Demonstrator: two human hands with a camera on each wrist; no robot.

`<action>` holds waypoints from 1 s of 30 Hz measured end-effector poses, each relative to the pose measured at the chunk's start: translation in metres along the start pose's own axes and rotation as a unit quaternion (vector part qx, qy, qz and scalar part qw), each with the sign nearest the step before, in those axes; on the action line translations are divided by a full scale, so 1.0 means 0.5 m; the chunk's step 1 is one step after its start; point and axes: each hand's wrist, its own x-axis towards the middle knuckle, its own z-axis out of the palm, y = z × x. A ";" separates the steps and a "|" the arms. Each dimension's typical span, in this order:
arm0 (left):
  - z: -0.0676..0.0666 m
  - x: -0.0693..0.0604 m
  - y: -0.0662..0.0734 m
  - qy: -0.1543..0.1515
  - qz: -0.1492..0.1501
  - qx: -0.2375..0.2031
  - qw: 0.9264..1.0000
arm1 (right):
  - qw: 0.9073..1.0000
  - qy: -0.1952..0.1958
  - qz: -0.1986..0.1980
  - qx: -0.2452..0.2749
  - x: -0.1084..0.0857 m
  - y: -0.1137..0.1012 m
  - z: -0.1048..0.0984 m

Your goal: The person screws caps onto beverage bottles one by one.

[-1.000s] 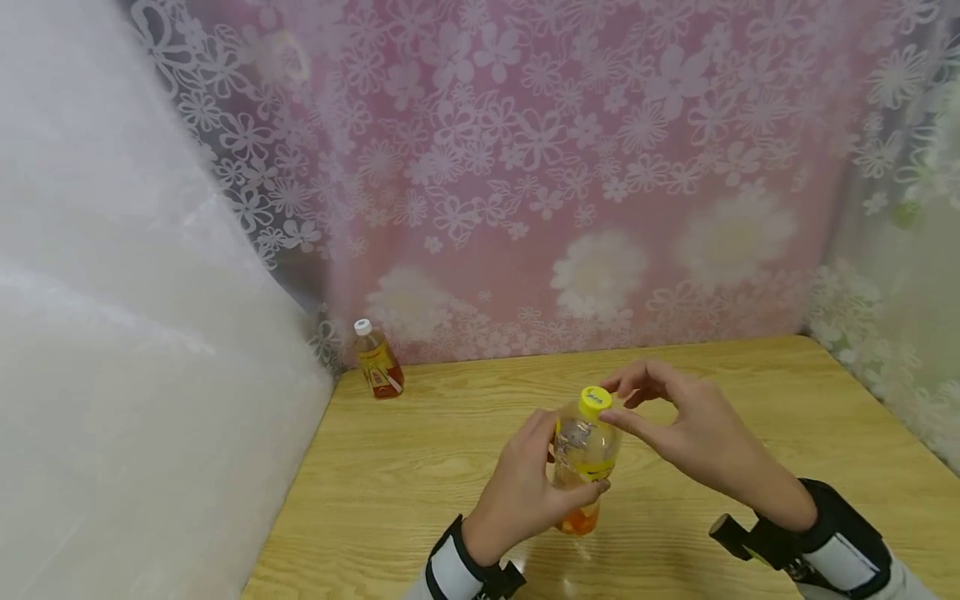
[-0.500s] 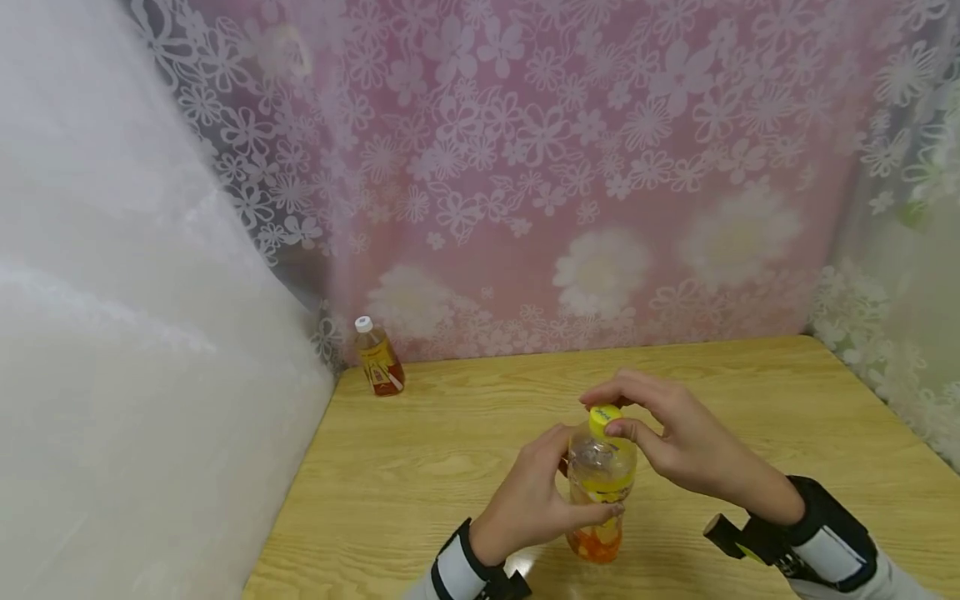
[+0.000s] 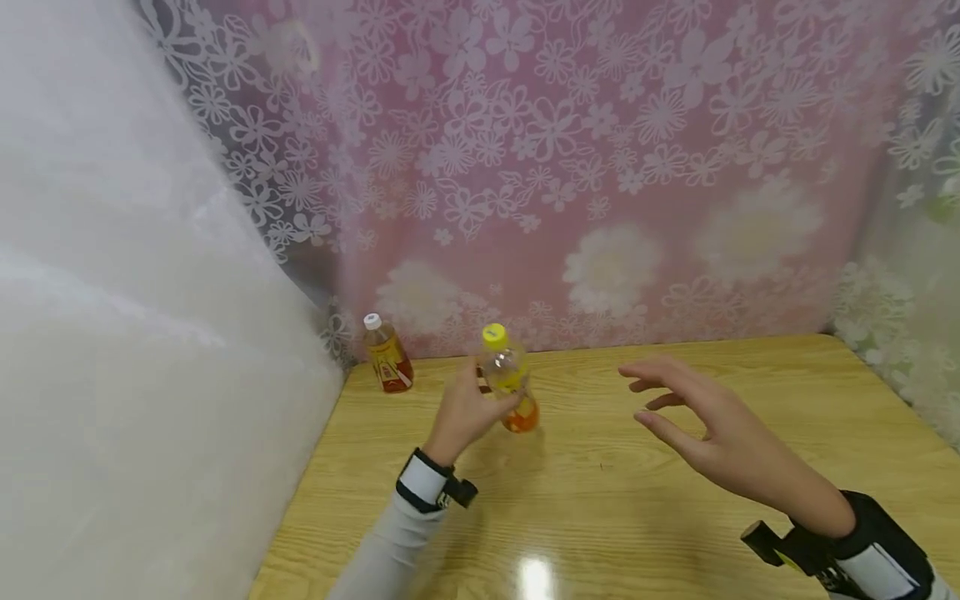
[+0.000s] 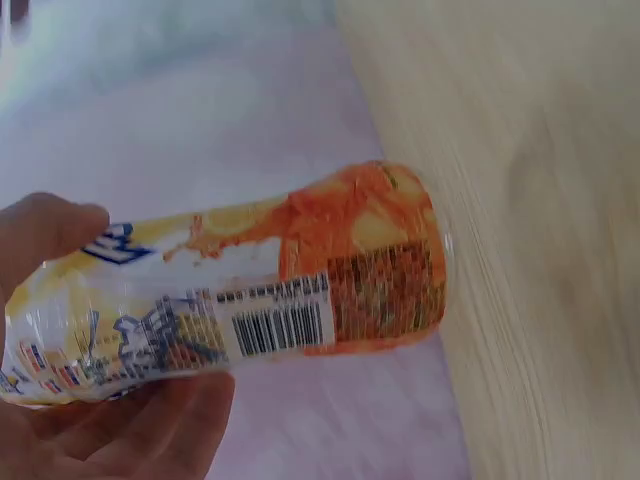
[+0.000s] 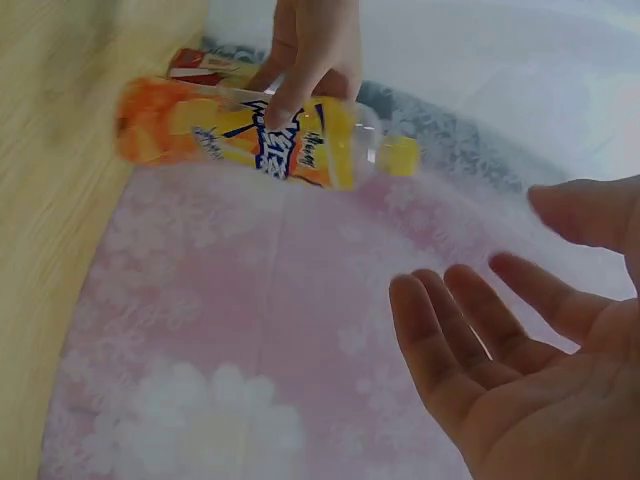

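A clear drink bottle (image 3: 522, 417) with a yellow cap, a yellow and orange printed label and an orange lower part is gripped by my left hand (image 3: 463, 410) around its middle. It leans slightly over the back half of the table; whether its base touches the wood I cannot tell. In the left wrist view, thumb and fingers wrap the bottle (image 4: 270, 290), and a barcode shows on its label. My right hand (image 3: 697, 425) hovers to the right, holding nothing, its fingers loosely bent. In the right wrist view, that hand (image 5: 540, 350) is apart from the bottle (image 5: 240, 135).
A second bottle (image 3: 388, 367) with a white cap and reddish-brown contents stands at the back left corner of the wooden table (image 3: 585, 517). A pink flowered curtain (image 3: 600, 167) hangs behind the table, and a white sheet (image 3: 150, 333) borders its left side.
My right hand has let go of the yellow cap and moved right. My left hand has carried the yellow-capped bottle away to the back left, nearer the white-capped one.
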 end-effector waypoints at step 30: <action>-0.143 -0.034 -0.224 0.111 -0.130 0.266 0.949 | 0.979 -0.055 0.122 -0.157 -0.129 0.164 0.070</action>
